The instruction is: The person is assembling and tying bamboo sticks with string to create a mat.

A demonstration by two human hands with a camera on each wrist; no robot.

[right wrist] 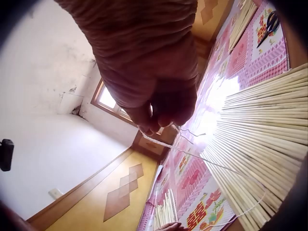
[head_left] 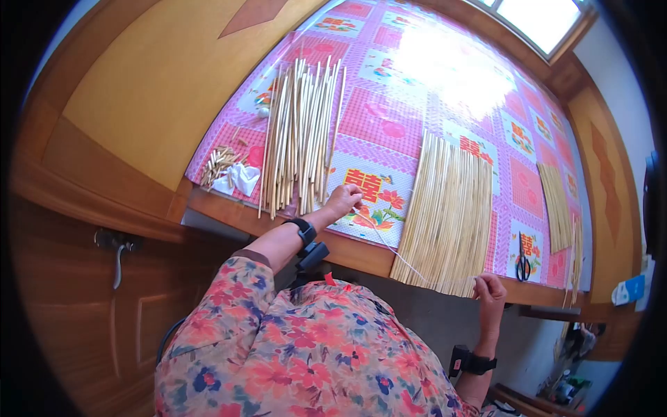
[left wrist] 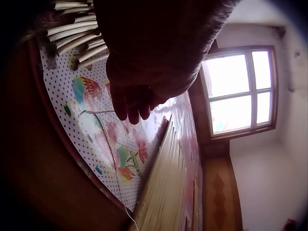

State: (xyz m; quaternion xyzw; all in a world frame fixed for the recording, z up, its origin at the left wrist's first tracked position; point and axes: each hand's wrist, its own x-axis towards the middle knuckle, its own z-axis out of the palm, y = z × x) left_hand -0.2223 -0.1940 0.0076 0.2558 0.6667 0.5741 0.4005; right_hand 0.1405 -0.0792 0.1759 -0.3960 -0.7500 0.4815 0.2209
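Note:
A mat of thin pale sticks [head_left: 451, 215] lies on the pink patterned tablecloth [head_left: 389, 118], reaching the near table edge. My left hand [head_left: 344, 198] rests on the cloth between the mat and a loose pile of long sticks [head_left: 299, 132]. Its curled fingers [left wrist: 137, 103] pinch a thin white string [head_left: 385, 243] that runs to the mat's near corner. At the mat's near edge, my right hand [head_left: 490, 288] pinches a white string [right wrist: 163, 144] between its fingertips [right wrist: 159, 120]; the string leads into the mat [right wrist: 260, 134].
Black scissors [head_left: 522, 264] lie right of the mat, and a narrower bundle of sticks [head_left: 556, 205] lies beyond them. Short stick offcuts and a white rag [head_left: 233, 177] sit at the table's left corner. Wooden wall panelling [head_left: 139, 90] borders the table on the left.

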